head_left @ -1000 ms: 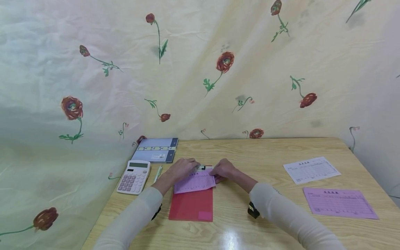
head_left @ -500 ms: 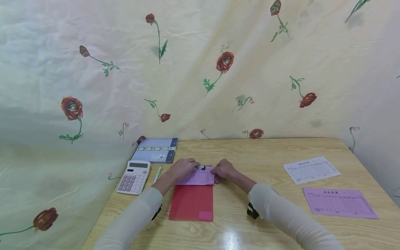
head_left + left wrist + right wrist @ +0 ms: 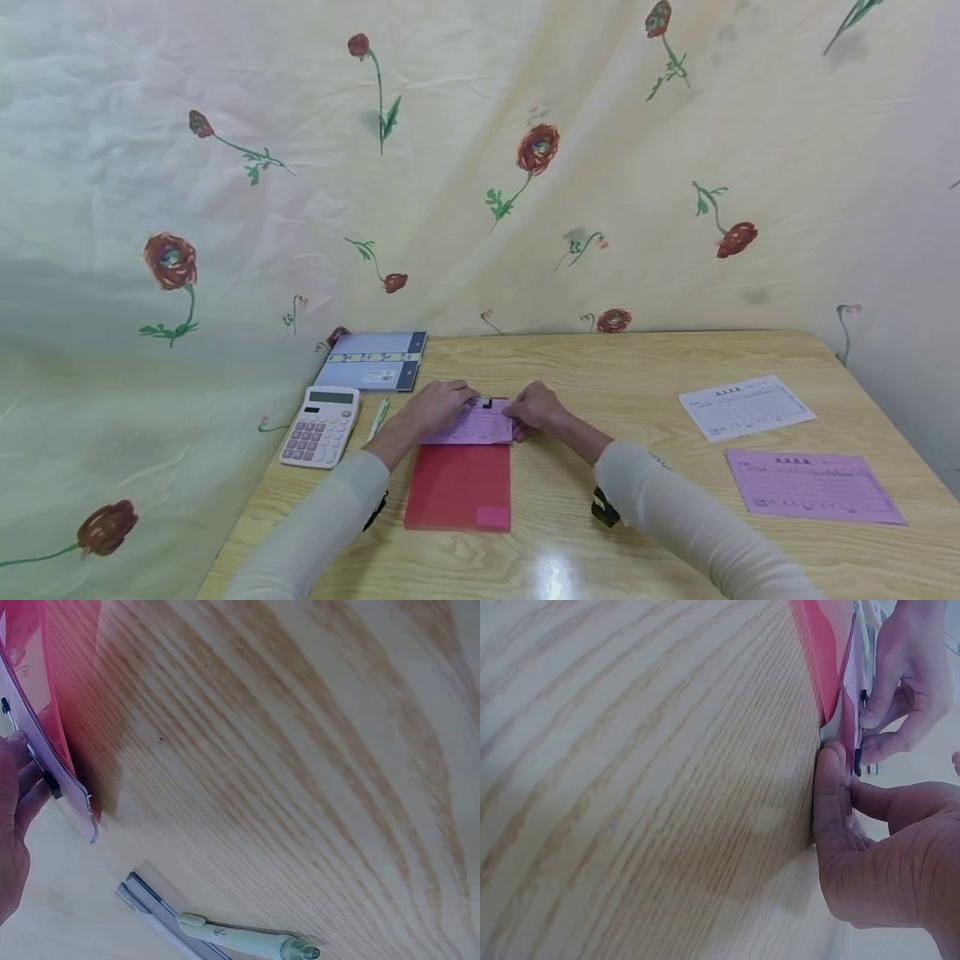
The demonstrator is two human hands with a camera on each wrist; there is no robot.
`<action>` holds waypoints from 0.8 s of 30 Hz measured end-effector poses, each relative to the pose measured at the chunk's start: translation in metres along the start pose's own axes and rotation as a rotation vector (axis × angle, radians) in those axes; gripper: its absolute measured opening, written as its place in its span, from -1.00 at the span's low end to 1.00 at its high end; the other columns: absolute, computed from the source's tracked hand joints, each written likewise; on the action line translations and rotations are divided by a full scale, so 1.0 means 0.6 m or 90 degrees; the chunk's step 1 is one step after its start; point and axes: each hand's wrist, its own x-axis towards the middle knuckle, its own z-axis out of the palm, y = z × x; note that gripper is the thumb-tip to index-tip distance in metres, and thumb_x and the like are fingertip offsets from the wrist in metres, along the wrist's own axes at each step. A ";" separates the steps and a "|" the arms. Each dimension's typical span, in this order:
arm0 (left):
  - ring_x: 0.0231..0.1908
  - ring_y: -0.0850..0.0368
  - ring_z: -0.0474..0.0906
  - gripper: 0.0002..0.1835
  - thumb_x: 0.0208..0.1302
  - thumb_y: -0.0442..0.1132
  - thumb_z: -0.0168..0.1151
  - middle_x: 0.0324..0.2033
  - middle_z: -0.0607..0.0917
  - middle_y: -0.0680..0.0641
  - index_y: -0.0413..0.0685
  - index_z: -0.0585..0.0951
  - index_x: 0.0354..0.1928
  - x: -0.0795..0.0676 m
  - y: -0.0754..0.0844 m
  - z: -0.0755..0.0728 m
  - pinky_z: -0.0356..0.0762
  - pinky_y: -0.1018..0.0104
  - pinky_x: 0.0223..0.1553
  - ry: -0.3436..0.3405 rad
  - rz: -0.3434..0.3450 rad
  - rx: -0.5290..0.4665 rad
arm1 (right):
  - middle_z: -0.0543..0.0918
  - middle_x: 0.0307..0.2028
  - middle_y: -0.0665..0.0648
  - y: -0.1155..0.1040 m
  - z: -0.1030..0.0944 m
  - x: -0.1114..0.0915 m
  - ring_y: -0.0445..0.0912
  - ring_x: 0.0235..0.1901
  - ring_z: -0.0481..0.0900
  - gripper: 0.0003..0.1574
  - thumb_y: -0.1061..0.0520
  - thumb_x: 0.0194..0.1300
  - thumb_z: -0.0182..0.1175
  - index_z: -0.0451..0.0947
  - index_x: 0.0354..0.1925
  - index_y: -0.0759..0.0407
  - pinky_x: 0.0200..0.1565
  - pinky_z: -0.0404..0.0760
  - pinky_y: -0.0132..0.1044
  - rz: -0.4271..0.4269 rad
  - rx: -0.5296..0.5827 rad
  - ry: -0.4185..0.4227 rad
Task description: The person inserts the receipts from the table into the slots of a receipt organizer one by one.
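Two hands at the clip, and a pink slip that could be caught crooked.
From here I see the left hand (image 3: 437, 406) gripping the clip (image 3: 484, 402) at the head of the red folder (image 3: 459, 492), and the right hand (image 3: 540, 407) pinching the right edge of the pink slip (image 3: 480, 428), which lies across the folder's upper part on the counter (image 3: 622, 375). Letting the clip go early might trap the paper askew; a sideways tug could crease it, and a snapping clip might nip fingertips.
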 end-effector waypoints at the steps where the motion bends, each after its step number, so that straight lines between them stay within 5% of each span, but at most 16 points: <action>1: -0.01 0.07 0.76 -0.68 0.64 -0.19 0.18 0.14 0.74 -0.02 0.00 0.69 0.30 0.000 0.000 0.000 0.69 0.18 0.11 0.001 0.000 0.001 | 0.71 -0.58 0.22 0.000 0.000 0.000 -0.10 -0.68 0.68 -0.78 0.29 0.45 0.30 0.71 -0.30 0.47 -0.49 0.75 -0.26 0.000 -0.002 0.000; 24: -0.04 0.12 0.75 -0.68 0.64 -0.16 0.18 0.09 0.75 0.00 0.01 0.69 0.29 0.001 -0.001 0.004 0.71 0.24 0.04 0.007 0.005 0.011 | 0.73 -0.53 0.25 -0.003 0.001 -0.004 -0.08 -0.65 0.70 -0.78 0.27 0.49 0.30 0.73 -0.26 0.45 -0.47 0.76 -0.24 -0.006 -0.013 0.007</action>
